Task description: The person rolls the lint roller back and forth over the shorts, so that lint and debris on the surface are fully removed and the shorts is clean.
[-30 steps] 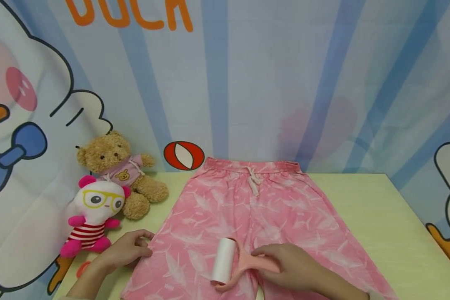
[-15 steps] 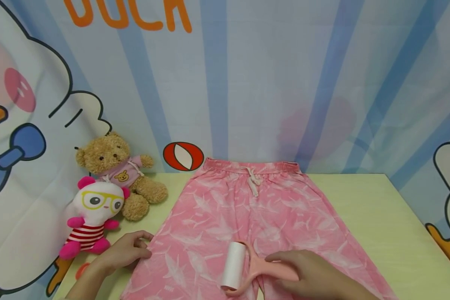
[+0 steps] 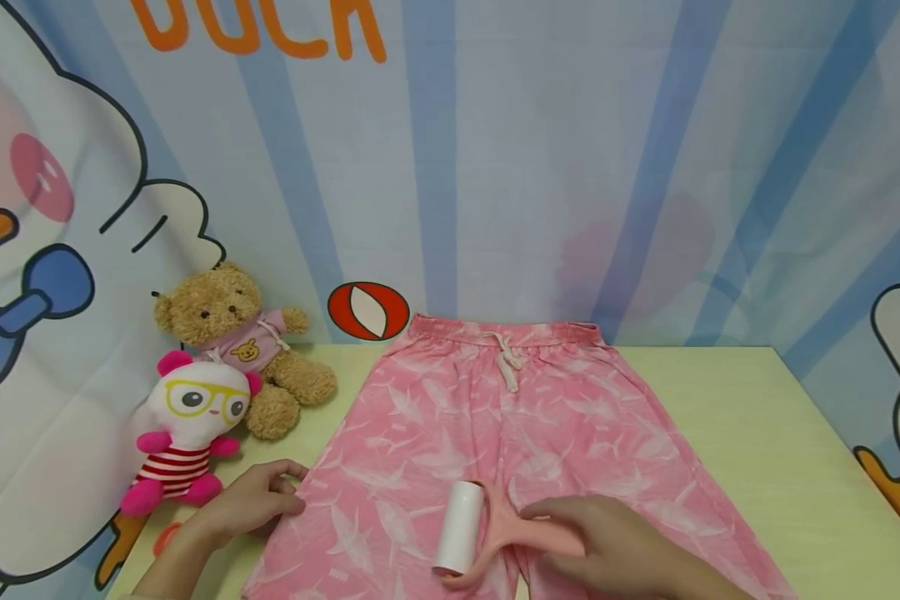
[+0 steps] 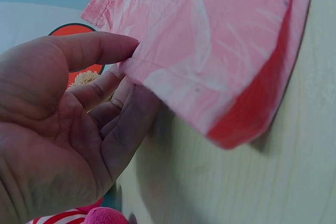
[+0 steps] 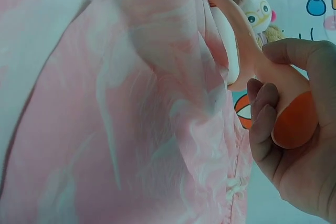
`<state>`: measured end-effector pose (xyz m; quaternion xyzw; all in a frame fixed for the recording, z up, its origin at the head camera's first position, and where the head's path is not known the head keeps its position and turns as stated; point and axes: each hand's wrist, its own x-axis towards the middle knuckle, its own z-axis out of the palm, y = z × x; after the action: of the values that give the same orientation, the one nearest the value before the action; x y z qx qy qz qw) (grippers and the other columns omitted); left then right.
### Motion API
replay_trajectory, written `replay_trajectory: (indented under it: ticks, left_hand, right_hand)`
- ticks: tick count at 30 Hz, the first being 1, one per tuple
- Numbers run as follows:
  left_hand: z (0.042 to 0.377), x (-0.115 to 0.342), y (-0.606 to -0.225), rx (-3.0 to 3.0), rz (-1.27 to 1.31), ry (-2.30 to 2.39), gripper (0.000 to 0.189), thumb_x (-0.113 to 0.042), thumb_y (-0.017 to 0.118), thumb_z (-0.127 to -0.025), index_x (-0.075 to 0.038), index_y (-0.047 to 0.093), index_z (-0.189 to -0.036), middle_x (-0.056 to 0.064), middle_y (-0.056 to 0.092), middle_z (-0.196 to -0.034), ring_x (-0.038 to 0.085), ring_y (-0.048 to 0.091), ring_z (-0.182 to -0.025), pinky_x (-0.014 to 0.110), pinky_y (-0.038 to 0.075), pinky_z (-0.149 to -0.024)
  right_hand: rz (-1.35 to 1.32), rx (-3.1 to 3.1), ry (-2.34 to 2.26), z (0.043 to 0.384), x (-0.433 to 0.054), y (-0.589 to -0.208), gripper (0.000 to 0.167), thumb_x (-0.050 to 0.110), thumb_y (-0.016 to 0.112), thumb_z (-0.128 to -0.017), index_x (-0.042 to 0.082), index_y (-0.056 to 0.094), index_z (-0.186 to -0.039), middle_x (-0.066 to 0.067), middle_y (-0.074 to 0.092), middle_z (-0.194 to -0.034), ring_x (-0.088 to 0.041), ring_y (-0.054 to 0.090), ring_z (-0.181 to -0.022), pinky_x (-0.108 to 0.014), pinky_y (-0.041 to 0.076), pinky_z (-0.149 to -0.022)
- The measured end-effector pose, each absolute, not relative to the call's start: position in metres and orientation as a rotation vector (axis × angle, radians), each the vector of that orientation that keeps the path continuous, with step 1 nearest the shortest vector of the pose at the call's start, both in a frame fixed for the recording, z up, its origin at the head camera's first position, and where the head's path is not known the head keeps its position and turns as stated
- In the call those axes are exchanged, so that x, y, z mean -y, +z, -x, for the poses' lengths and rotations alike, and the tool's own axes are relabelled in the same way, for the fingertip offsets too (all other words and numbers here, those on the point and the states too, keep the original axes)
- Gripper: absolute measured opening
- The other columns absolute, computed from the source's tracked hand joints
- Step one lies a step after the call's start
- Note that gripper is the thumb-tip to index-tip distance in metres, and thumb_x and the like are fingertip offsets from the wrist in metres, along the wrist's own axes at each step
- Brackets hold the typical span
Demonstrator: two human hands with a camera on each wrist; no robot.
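Head view shows pink trousers (image 3: 510,433) spread flat on a pale green table (image 3: 757,433), waistband toward the far wall and legs running toward the person. The right hand (image 3: 615,550) is curled round the pink handle of a lint roller (image 3: 487,533), thumb and fingers wrapped about the grip, and the white roll lies on the cloth near the crotch seam, between the two legs. Held that way, the roll sits flat against the fabric, which looks like the reason for the low, level grip. The right wrist view confirms the hold: fingers (image 5: 265,124) close around the rounded end of the handle, with the cloth bunched just beside it.

The left hand (image 3: 251,500) rests at the outer edge of the trouser leg on the person's left. In the left wrist view, the thumb (image 4: 89,48) and fingers pinch that edge and lift it slightly off the table, apparently to keep the cloth taut and steady while the roller bears on it.

At the table's far left corner sit a brown teddy bear (image 3: 232,342) and a white and pink plush toy (image 3: 187,433), touching each other and well apart from the roller. No boxes, baskets or other containers appear in any view.
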<state>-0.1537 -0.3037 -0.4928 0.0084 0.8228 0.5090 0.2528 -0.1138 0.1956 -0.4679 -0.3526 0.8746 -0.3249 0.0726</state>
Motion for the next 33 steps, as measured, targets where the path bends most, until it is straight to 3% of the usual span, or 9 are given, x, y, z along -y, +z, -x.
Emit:
replay_trajectory:
  ticks: [10, 17, 24, 33]
  left_hand:
    - [0.155, 0.304, -0.495, -2.23, -0.026, 1.401, 0.044, -0.007, 0.07, -0.092, 0.007, 0.056, -0.132, 0.008, 0.062, -0.089, 0.019, 0.064, -0.075, 0.033, 0.054, -0.063]
    - [0.154, 0.305, -0.496, -2.238, -0.021, 1.392, 0.044, -0.008, 0.07, -0.093, 0.006, 0.056, -0.132, 0.008, 0.062, -0.09, 0.019, 0.064, -0.076, 0.033, 0.054, -0.064]
    - [0.154, 0.305, -0.497, -2.247, -0.038, 1.399, 0.044, -0.007, 0.071, -0.092, 0.007, 0.056, -0.131, 0.008, 0.062, -0.089, 0.019, 0.063, -0.076, 0.033, 0.054, -0.064]
    - [0.153, 0.305, -0.498, -2.244, -0.061, 1.41, 0.043, -0.006, 0.07, -0.092, 0.007, 0.056, -0.13, 0.008, 0.062, -0.088, 0.019, 0.063, -0.074, 0.032, 0.053, -0.063]
  right_hand:
    - [1.001, -2.573, -1.073, 0.121, -0.162, -0.474, 0.035, 0.039, 0.075, -0.095, 0.037, 0.069, -0.129, 0.023, 0.069, -0.112, 0.001, 0.061, -0.088, -0.029, 0.053, -0.079]
    - [0.963, -2.527, -1.087, 0.129, -0.134, -0.477, 0.035, 0.033, 0.074, -0.092, 0.037, 0.07, -0.126, 0.023, 0.068, -0.095, -0.001, 0.056, -0.071, -0.026, 0.05, -0.069]
    - [1.01, -2.571, -1.066, 0.136, -0.111, -0.479, 0.035, 0.033, 0.075, -0.092, 0.034, 0.07, -0.127, 0.02, 0.07, -0.109, -0.001, 0.061, -0.085, -0.029, 0.052, -0.077]
    - [1.04, -2.565, -1.055, 0.146, -0.083, -0.48, 0.037, 0.029, 0.075, -0.089, 0.032, 0.07, -0.126, 0.02, 0.069, -0.106, 0.0, 0.06, -0.083, -0.029, 0.052, -0.079]
